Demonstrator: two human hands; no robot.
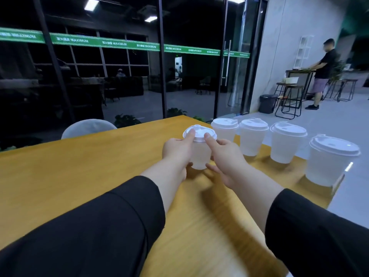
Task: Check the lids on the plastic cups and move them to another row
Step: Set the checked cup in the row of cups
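Note:
A translucent plastic cup (200,157) with a white lid (199,132) stands in the middle of the wooden table (79,176). My left hand (176,151) grips its left side, thumb pressing on the lid's rim. My right hand (224,156) grips its right side, its thumb on the lid too. Several more lidded cups stand in a row along the table's right edge: one just behind the held cup (224,129), then another (252,136), a third (286,141), and the nearest, largest-looking one (331,158).
The table's right edge drops to a grey floor (339,120). A white chair back (87,127) stands beyond the far left edge. A person stands at a high table with stools far right. A glass wall rises behind the table.

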